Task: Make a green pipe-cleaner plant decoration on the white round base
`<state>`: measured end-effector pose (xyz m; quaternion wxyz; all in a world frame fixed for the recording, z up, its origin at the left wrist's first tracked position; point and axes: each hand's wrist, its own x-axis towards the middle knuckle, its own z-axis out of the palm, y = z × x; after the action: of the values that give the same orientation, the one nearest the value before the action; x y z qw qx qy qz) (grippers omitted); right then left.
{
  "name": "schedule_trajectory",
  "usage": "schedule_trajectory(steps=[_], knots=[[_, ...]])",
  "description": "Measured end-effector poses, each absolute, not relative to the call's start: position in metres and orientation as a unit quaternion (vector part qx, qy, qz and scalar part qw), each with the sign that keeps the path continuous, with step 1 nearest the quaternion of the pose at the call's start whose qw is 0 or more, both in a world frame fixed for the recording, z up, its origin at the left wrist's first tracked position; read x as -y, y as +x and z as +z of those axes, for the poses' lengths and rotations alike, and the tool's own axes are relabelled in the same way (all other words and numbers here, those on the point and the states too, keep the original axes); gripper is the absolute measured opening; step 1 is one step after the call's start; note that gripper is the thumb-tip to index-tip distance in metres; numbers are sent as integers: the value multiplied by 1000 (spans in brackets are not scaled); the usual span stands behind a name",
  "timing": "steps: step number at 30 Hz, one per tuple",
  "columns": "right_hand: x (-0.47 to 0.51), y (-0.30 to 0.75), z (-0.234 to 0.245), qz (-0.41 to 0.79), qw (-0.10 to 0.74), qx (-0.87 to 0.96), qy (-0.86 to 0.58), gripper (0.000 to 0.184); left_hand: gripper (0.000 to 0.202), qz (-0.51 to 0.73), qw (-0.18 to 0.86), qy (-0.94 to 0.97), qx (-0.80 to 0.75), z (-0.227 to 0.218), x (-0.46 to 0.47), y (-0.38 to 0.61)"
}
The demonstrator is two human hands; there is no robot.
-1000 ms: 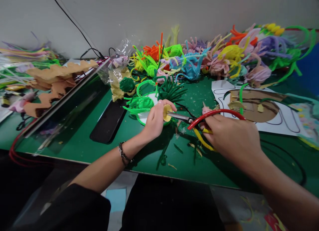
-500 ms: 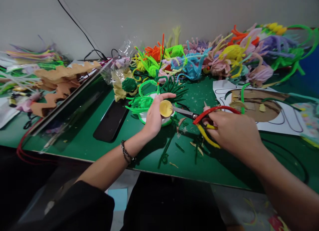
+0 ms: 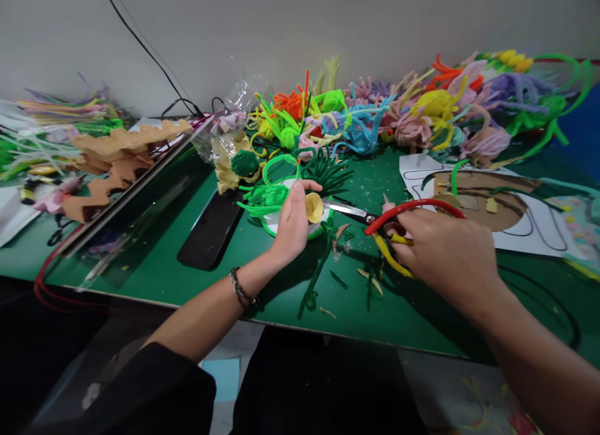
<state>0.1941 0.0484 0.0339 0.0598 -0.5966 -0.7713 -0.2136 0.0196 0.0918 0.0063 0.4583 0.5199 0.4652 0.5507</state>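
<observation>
1. Yellow cup [image 3: 314,208], small and shallow, is up in our left hand [image 3: 291,216], over the middle part of the table [image 3: 276,297], between its front and back edges. A white disc with a fuzzy green rim [image 3: 270,223] is behind it.
2. We think the cutting is partly done: the cup has a roundish rim, and thin scraps [image 3: 342,230] lie on the table nearby, toward its front edge. The rim may need more snips, but we cannot tell how many.
3. Its hollow side faces us and a bit toward the table's right end. It looks almost round, so we see no clear long axis.
4. Our left hand grips the cup, thumb up and pointing finger stretched out past the top.
5. Our right hand [image 3: 443,241] is curled around the handles of the scissors [image 3: 370,219]. Their long axis runs mostly along the table, with the tips toward the left end. The tips are right by the rim; we cannot tell if they touch.
6. Farther out, a black phone [image 3: 210,232] lies to the left, and fuzzy flowers [image 3: 360,132] crowd the back edge.
</observation>
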Motion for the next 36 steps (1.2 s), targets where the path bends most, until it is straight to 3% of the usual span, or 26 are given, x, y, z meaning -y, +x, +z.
schedule_trajectory(steps=[8, 14, 21, 28, 36], knots=[[-46, 188, 33, -190, 40, 788, -584, 22, 40, 550, 412, 561, -462, 4, -89, 22], [-44, 186, 31, -236, 23, 772, -590, 27, 37, 545, 390, 582, -461, 5, -90, 20], [-40, 183, 34, -203, -19, 773, -600, 27, 42, 480, 459, 596, -452, 1, -91, 21], [-38, 183, 33, -186, -41, 769, -610, 26, 47, 474, 445, 617, -444, -6, -91, 23], [-44, 185, 32, -162, -41, 782, -600, 22, 38, 486, 474, 591, -436, -6, -93, 23]])
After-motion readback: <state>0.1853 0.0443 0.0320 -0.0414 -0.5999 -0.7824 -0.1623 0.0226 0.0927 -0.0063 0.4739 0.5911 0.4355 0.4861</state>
